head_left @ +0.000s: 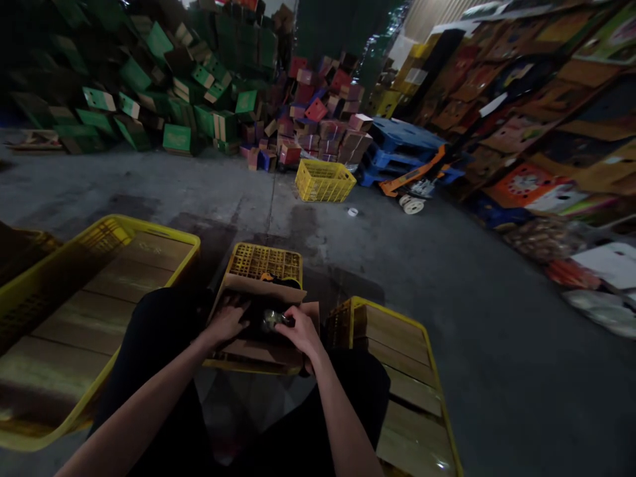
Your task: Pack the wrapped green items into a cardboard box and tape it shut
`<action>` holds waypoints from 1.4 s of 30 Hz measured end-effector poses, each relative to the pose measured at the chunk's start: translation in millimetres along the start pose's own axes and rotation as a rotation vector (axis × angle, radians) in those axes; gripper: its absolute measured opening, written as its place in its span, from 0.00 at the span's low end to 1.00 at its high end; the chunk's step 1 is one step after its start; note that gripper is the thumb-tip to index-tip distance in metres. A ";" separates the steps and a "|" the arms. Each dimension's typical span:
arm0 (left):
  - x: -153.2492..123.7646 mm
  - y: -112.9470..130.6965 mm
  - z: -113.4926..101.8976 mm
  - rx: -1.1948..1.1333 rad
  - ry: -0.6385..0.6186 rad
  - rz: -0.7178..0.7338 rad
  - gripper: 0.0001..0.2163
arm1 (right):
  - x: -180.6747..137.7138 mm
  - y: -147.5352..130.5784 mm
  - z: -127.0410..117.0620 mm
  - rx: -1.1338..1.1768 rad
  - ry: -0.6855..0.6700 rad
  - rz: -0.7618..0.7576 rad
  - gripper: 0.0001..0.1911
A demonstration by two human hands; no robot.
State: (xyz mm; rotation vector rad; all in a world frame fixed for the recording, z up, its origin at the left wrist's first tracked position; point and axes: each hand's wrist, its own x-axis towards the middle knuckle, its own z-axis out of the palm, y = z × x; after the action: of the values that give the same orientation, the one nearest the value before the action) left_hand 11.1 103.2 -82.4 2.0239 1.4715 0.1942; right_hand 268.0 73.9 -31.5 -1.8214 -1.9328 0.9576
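An open cardboard box rests on a yellow crate between my knees, its flaps folded outward. Inside its left part lies my left hand, fingers spread and holding nothing that I can see. My right hand reaches in from the right, thumb and fingers closed on the end of a small shiny packet that looks wrapped in clear plastic. What the packet contains is too dark to make out. Behind the box's far flap sits a small dark and orange object, partly hidden. The box's interior is mostly in shadow.
Yellow crates holding closed cardboard boxes stand at my left and my right. Further off are another yellow crate, a tape roll, a pallet jack with blue pallets, and heaped green boxes.
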 end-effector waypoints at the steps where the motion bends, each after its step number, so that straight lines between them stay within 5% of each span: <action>1: -0.5 1.2 -5.6 -0.091 0.019 0.044 0.31 | -0.9 0.5 -3.1 0.118 0.026 -0.005 0.13; 5: -8.8 18.8 -29.6 -0.688 -0.093 0.229 0.32 | -2.3 -2.6 -7.6 0.423 0.020 -0.016 0.16; 8: -15.9 39.2 -40.5 -1.095 -0.193 0.209 0.34 | -0.7 -9.5 -4.9 0.617 -0.017 -0.001 0.17; 14: -5.8 49.6 -36.7 -1.394 -0.018 0.012 0.26 | 7.4 -23.8 -4.6 0.975 -0.075 0.056 0.24; 20: 3.8 41.7 -30.2 -1.541 0.097 -0.114 0.23 | 14.5 -25.9 -6.9 0.931 -0.035 0.053 0.19; 34: 0.4 45.5 -30.2 -1.707 0.084 -0.227 0.16 | 14.2 -24.8 -3.8 0.907 0.078 0.111 0.21; 42: 4.1 42.4 -21.2 -1.736 0.105 -0.217 0.15 | 15.6 -19.6 -5.7 0.839 0.293 0.121 0.19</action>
State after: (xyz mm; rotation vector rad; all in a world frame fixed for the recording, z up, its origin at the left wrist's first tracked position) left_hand 37.1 107.3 -42.8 0.4295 0.8432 1.0375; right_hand 254.7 91.1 -17.9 -1.4572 -1.0101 1.2095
